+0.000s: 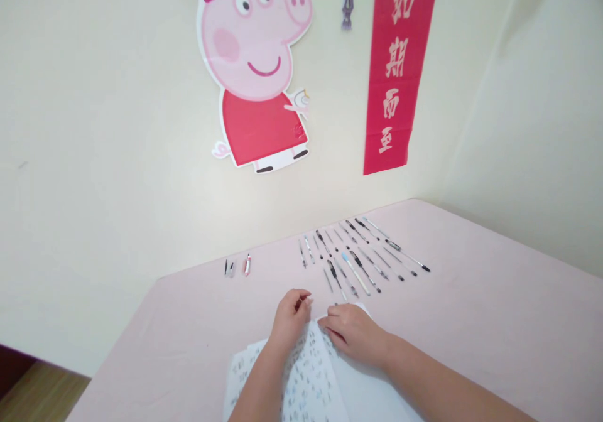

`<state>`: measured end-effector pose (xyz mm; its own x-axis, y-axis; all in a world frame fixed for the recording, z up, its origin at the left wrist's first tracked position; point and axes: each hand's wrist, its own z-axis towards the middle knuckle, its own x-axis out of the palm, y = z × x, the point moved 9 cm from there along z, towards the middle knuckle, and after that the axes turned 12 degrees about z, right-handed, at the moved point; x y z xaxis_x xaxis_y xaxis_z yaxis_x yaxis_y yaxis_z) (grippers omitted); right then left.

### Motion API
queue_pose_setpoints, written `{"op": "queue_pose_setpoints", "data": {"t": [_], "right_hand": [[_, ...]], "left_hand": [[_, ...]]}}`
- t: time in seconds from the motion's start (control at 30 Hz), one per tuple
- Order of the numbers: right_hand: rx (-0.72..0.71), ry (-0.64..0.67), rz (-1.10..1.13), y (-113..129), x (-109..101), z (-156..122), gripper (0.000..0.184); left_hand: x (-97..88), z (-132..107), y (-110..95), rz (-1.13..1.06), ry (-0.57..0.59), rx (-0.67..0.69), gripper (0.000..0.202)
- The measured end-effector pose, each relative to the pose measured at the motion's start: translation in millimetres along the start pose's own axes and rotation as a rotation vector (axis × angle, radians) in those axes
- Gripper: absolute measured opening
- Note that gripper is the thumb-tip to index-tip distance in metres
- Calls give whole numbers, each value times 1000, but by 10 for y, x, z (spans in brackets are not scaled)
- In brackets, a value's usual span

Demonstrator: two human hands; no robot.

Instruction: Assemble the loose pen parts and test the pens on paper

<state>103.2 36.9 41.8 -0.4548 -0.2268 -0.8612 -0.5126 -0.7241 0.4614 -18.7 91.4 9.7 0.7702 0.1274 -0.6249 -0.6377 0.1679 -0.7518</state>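
Over the top of the handwritten sheets, my left hand [291,318] is curled, thumb and fingers close together. A tiny pale bit shows at its fingertips, too small to name. My right hand [355,333] lies just to the right, fingers bent and drawn together at the upper edge of the papers; what they hold, if anything, is hidden. A written sheet [308,378] covered in rows of dark characters lies below and between the hands. Beneath my right forearm is a mostly blank white sheet [370,387]. The hands are apart from each other.
Beyond the hands, several pens and refills lie in two rows, among them a blue-capped pen [355,273] and a long black-tipped pen [409,256]. Left of them are a red-and-white pen-like item [247,265] and small dark pieces [230,268]. The pink table [494,321] meets the wall behind.
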Motion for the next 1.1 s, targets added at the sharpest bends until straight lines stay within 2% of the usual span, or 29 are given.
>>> {"op": "queue_pose_setpoints", "data": {"t": [0.1,0.2,0.4,0.5,0.6,0.77,0.87,0.97,1.1], "right_hand": [[-10,15,14,-11,16,5,26],[-20,6,37,-23,4,9,27],[-36,-14,45,-38,11,7,26],[-37,-24,55,-61,24,11,26],[-42,-40,75,-76,26,13,27],[-40,-64,125,-93,16,9,28],[-43,-72,130,-98,18,7,28],[-47,-75,121,-96,17,10,27],[-39,-75,119,-91,5,17,27]], "left_hand": [[-32,61,84,24,23,-60,20],[-138,161,201,160,30,-83,22],[-573,381,466,658,-93,-111,24],[-750,468,602,730,-133,-153,27],[-937,557,704,916,-220,-209,32],[-1011,773,900,978,-180,-232,41],[-1018,862,990,980,-160,-238,37],[-999,898,1019,974,-148,-210,30],[-962,884,1021,963,-138,-158,32]]}}
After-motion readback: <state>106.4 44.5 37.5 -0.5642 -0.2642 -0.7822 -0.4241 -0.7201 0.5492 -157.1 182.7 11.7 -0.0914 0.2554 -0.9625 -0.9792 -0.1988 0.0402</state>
